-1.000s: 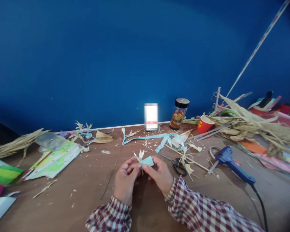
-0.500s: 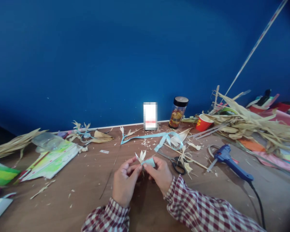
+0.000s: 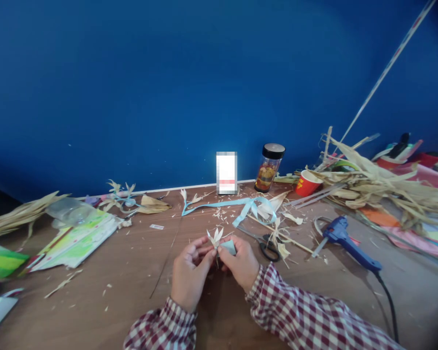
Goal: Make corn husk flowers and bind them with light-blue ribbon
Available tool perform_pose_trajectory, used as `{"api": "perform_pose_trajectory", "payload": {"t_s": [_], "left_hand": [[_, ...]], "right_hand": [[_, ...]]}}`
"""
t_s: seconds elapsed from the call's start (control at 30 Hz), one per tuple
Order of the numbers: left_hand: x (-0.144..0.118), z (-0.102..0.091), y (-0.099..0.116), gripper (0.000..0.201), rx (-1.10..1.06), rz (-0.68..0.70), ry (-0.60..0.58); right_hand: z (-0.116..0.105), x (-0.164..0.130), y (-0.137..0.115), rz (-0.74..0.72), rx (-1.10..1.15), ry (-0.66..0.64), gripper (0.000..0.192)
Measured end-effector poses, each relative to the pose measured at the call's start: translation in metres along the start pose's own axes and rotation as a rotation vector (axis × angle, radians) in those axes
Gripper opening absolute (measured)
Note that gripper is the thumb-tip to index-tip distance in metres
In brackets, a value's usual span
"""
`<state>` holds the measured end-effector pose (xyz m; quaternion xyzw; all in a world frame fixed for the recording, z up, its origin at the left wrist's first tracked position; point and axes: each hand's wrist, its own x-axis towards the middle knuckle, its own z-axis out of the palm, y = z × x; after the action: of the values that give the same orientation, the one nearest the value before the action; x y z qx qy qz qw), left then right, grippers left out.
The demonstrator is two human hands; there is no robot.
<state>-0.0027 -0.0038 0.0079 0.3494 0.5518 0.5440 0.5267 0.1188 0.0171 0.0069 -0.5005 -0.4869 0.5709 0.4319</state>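
Folded further around the stem since 1 second ago, the pale blue ribbon piece (image 3: 229, 246) now shows less of its face, and the 2 hands have been drawn slightly closer together above the brown table (image 3: 131, 272). Fingertips of the left hand (image 3: 191, 272) are seen pinched on the base of a small corn-husk flower (image 3: 215, 237), whose pale petals are fanned upward just above the knuckles. Thumb and forefinger of the right hand (image 3: 241, 262) are pressed on the ribbon piece, which is held touching the flower's base; both pieces are kept in the air at the middle of the table, between the 2 hands. Red-and-white checked sleeves (image 3: 295, 316) are shown at the bottom edge. Black-handled scissors (image 3: 268, 249) are seen lying just beside the right hand, with a long blue ribbon (image 3: 237, 206) and husk scraps spread behind them. A blue glue gun (image 3: 346, 240) is laid further right, near a heap of dried husks (image 3: 379, 187) and a red paper cup (image 3: 307, 183). A black-lidded jar (image 3: 269, 167) is stood against the blue wall, while coloured paper sheets (image 3: 76, 238) are spread at far left.
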Motion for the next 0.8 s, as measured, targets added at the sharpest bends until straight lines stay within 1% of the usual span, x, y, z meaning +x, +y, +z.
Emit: {"api": "perform_pose_trajectory", "payload": {"t_s": [0.07, 0.2, 0.27, 0.37, 0.43, 0.7, 0.8], "left_hand": [[0.0, 0.0, -0.0001, 0.045, 0.006, 0.005, 0.001], [0.0001, -0.0005, 0.0008, 0.042, 0.085, 0.05, 0.036], [-0.0002, -0.0008, 0.001, 0.042, 0.099, 0.066, 0.041], [-0.0012, -0.0013, 0.0009, 0.043, 0.1, 0.061, 0.028], [-0.0017, -0.0016, 0.0006, 0.043, 0.111, 0.055, 0.026], [0.0001, 0.0004, 0.0006, 0.04, 0.113, 0.073, 0.008], [0.0002, 0.001, -0.0006, 0.04, 0.146, 0.072, 0.002]], "right_hand": [[0.0, 0.0001, -0.0006, 0.01, -0.003, -0.005, 0.016], [-0.0019, 0.0009, -0.0004, 0.029, -0.044, -0.033, 0.017], [-0.0035, 0.0014, 0.0018, -0.007, -0.082, -0.038, 0.018], [-0.006, 0.0023, 0.0062, -0.093, -0.155, -0.023, 0.017], [-0.0073, 0.003, 0.008, -0.12, -0.192, -0.019, 0.016], [-0.007, 0.0034, 0.0023, -0.103, -0.275, -0.027, 0.01], [-0.0062, 0.0026, -0.0001, -0.134, -0.335, -0.012, 0.009]]}}
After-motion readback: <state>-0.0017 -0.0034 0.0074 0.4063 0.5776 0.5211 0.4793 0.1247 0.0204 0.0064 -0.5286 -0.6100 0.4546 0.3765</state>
